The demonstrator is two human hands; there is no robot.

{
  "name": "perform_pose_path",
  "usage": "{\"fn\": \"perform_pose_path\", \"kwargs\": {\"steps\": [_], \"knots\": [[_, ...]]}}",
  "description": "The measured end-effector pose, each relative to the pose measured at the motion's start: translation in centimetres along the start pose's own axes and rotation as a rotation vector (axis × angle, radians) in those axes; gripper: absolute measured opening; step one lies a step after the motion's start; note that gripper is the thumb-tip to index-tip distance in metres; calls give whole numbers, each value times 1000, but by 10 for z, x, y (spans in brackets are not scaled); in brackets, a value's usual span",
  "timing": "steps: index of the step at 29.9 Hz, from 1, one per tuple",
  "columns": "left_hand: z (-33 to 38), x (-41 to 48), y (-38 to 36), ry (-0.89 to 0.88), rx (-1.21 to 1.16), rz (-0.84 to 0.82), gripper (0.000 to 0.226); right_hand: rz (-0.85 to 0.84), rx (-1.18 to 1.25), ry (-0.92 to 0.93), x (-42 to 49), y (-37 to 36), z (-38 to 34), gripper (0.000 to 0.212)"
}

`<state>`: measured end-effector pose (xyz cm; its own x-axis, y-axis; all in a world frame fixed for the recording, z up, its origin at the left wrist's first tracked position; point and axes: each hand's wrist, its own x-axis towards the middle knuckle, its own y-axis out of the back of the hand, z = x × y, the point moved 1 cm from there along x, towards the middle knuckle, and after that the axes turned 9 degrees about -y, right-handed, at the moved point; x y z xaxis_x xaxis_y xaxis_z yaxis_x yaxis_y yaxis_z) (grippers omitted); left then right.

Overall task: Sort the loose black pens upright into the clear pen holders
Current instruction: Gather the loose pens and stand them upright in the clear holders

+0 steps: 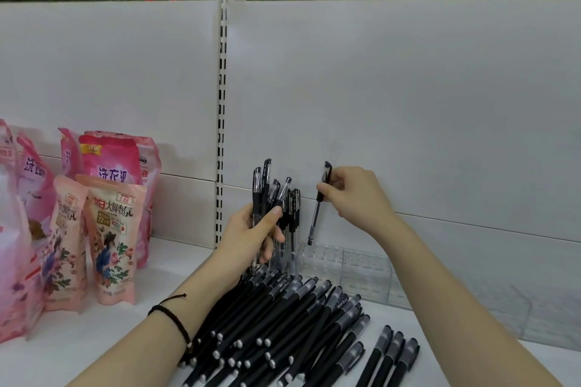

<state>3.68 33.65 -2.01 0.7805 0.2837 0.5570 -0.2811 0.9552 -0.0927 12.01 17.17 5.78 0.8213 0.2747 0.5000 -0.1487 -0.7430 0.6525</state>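
Observation:
My left hand [251, 231] grips a bunch of black pens [267, 188] upright, caps up, at the left end of the clear pen holder [352, 267]. A few pens [293, 217] stand upright in that left end, just behind my fingers. My right hand [352, 195] pinches a single black pen [318, 207] near its cap; the pen hangs almost vertical with its tip just above the holder's rim. A big pile of loose black pens [292, 324] lies on the white shelf in front of the holder. Three more pens [393, 358] lie to the pile's right.
Pink detergent pouches [110, 229] stand in rows on the left of the shelf. A white back panel with a slotted upright [222, 122] rises behind. A second clear holder [515, 314] sits to the right, behind my right forearm.

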Motion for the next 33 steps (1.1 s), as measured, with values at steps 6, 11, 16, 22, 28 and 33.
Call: {"fn": "perform_pose_path", "kwargs": {"steps": [6,11,16,22,28,33], "knots": [[0,0,0,0,-12,-2,21,8,9,-11,-2,-1,-1,16],[-1,0,0,3,-8,2,24,-20,-46,-42,1,-3,1,19],[4,-3,-3,16,-5,-34,38,-153,-411,-58,-15,-27,2,40],[0,-4,-5,29,-12,-99,27,-365,47,-106,-13,-3,-8,23],[5,-7,-9,55,-110,-170,26,-419,460,-123,-17,-3,-18,19],[4,-6,-8,101,-157,-169,40,-389,573,-182,-19,-11,-18,12]]}}
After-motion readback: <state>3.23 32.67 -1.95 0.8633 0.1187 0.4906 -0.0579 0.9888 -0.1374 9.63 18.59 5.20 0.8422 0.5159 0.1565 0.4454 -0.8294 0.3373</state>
